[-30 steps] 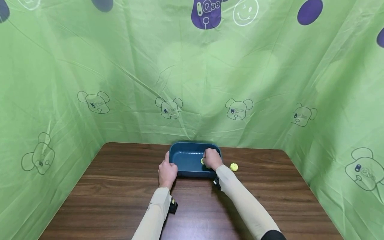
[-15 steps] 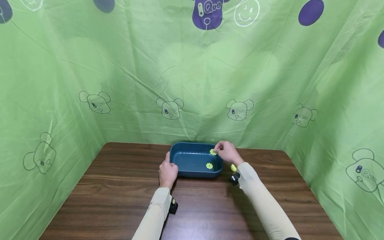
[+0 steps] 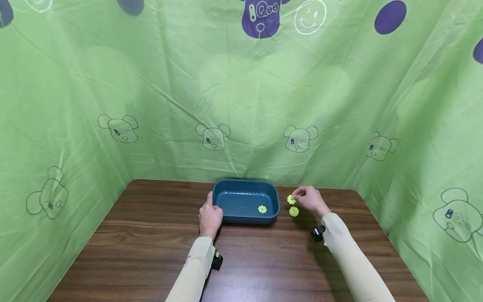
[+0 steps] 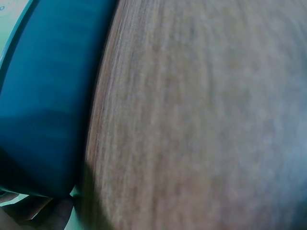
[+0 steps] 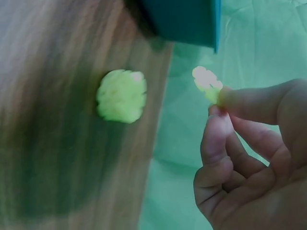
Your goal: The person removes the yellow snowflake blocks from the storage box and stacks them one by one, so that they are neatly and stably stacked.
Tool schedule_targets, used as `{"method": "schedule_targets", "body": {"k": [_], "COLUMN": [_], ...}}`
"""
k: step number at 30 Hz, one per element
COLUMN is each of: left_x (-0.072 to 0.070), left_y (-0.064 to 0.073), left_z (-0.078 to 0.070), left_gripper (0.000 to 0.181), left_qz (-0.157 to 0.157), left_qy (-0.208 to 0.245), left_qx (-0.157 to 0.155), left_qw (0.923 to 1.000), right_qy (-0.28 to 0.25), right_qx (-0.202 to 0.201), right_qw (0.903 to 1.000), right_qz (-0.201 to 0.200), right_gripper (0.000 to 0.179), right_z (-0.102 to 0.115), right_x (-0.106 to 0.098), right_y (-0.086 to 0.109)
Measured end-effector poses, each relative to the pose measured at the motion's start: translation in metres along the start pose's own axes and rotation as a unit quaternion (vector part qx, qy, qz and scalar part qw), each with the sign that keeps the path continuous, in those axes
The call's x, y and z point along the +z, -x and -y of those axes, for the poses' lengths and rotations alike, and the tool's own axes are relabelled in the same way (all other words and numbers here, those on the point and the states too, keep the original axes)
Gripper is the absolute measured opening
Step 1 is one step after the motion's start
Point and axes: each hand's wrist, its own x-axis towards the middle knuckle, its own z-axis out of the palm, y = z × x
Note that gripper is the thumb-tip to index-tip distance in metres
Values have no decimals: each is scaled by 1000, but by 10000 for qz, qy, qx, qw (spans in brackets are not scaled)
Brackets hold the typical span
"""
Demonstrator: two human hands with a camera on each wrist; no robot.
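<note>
My right hand (image 3: 310,199) pinches a yellow flower-shaped piece (image 3: 291,199) between thumb and fingertips, to the right of the blue basin (image 3: 245,219). Just in front of that piece, a yellow scalloped piece or small stack (image 3: 294,211) lies on the table; it looks thick in the right wrist view. One more yellow flower-shaped piece (image 3: 262,209) lies inside the basin, near its front right. At the basin's left front corner, my left hand (image 3: 210,217) rests against the wall, index finger straight along the side. Its other fingers are mostly hidden.
The brown wooden table (image 3: 151,251) carries the basin near its back edge. Green printed cloth (image 3: 249,159) hangs behind the table and at both sides. Each wrist wears a small black camera, such as the right wrist camera (image 3: 318,233).
My right hand has lifted a yellow flower-shaped piece from inside the basin, over its right rim, to beside the piece on the table. The left hand and basin stay put.
</note>
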Motion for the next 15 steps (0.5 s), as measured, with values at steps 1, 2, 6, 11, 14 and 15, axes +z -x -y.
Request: {"method": "schedule_targets", "body": {"k": [1, 2, 6, 11, 14, 15], "left_x": [0, 1, 1, 0, 0, 0], "left_y": [0, -1, -1, 1, 1, 1], "left_z": [0, 0, 0, -1, 0, 0], "left_gripper": [64, 64, 64, 64, 64, 64], "left_qz": [-6, -18, -10, 39, 36, 33], "left_qy": [-5, -6, -2, 6, 8, 9], "left_qx": [-1, 13, 14, -12, -5, 3], "left_qw": [10000, 10000, 10000, 10000, 10000, 10000], "right_qy": [-33, -98, -435, -851, -963, -966], "right_qx": [47, 118, 389, 567, 646, 661], "right_qw": [10000, 9999, 9981, 9940, 9924, 9922], "right_qz": [39, 66, 195, 386, 423, 428], "right_gripper": [16, 16, 17, 18, 18, 18], "right_z": [-3, -6, -16, -25, -27, -28], "right_x": [0, 1, 3, 8, 11, 12], "right_y": [1, 3, 7, 9, 9, 8]}}
